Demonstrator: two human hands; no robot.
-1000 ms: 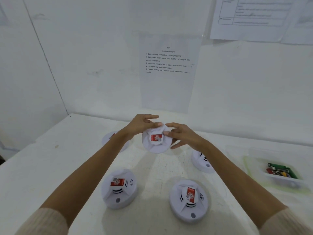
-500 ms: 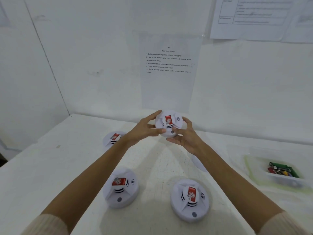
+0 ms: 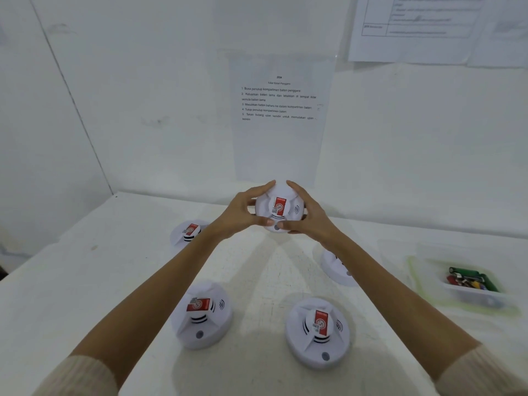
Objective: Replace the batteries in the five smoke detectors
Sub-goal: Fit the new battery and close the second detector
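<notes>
A round white smoke detector (image 3: pixel 278 210) with a red label is held up above the white table (image 3: pixel 85 281), face toward me. My left hand (image 3: pixel 243 212) grips its left side and my right hand (image 3: pixel 310 217) grips its right side, thumbs meeting at its lower edge. Several more detectors lie on the table: one at the far left (image 3: pixel 188 232), one near left (image 3: pixel 203 318), one near right (image 3: pixel 318 331), and one (image 3: pixel 333 267) partly hidden behind my right forearm.
A clear plastic tray (image 3: pixel 468 284) with green and mixed-colour batteries sits at the right on the table. An instruction sheet (image 3: pixel 280 101) hangs on the white wall ahead, with more papers (image 3: pixel 414 27) at upper right. Walls close off the table's back and left.
Both hands lifted the middle detector off the table and raised it. My fingers have wrapped further around its sides, and the label has turned upright.
</notes>
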